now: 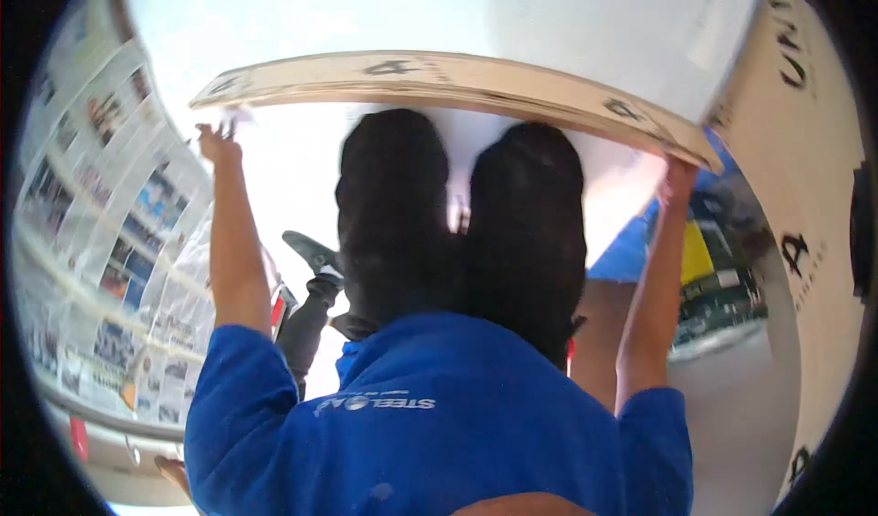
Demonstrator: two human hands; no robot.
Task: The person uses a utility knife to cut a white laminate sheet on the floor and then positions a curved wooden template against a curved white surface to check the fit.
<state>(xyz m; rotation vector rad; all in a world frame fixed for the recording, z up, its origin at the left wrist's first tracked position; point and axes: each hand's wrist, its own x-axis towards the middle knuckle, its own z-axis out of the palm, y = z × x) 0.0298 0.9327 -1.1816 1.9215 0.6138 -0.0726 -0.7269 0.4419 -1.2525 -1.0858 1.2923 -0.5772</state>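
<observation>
A long tan strip [498, 75], seemingly cardboard with layered edges and black hand-drawn marks, stretches across the view beyond my knees. At its right end, my right hand [678, 176] grips the lower edge, most of its fingers hidden by the strip. My left hand [219, 143] is just below the left end with fingers apart. A small pale blur lies between those fingers and the strip, and whether they touch it is unclear. My dark-trousered knees [395, 173] are just nearer than the strip.
A large white surface [439, 8] spreads beyond the strip. Printed newspaper sheets [119, 241] cover the left side. At right stand a tall tan panel [809, 150] and dark green packages [718, 301] beside blue sheeting [625, 249]. Another person's dark shoe [309, 251] shows near my left knee.
</observation>
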